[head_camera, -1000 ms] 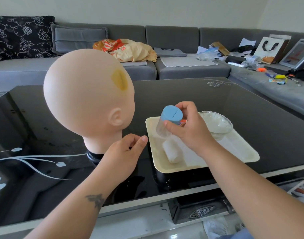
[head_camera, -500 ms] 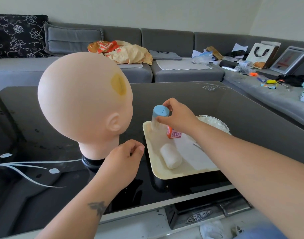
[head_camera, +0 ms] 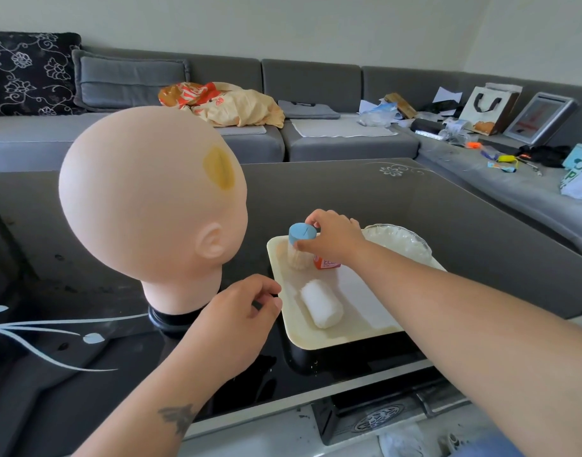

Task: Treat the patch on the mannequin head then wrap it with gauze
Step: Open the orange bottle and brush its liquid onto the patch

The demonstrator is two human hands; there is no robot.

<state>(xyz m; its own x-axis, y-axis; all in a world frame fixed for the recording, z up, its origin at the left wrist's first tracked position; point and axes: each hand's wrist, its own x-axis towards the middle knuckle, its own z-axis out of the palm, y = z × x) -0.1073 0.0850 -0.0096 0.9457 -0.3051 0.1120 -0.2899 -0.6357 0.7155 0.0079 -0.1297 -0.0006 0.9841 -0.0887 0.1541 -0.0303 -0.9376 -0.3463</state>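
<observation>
Right hand: fingertips hold the blue-capped jar, upright on the tray far left.
Left hand: loosely curled, holding nothing, near the mannequin head.

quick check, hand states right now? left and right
Left hand: fingers loosely curled over the table, whether it pinches anything cannot be told.
Right hand: fingers closed on the blue-capped swab jar on the tray.

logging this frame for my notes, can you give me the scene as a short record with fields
mannequin head: upright on black table, yellow patch bare
tray: right of the head
blue-lidded jar: on tray, right hand gripping its lid
gauze roll: lying on tray, untouched
glass bowl: tray's far right
left hand: fingers curled, apparently empty
</observation>
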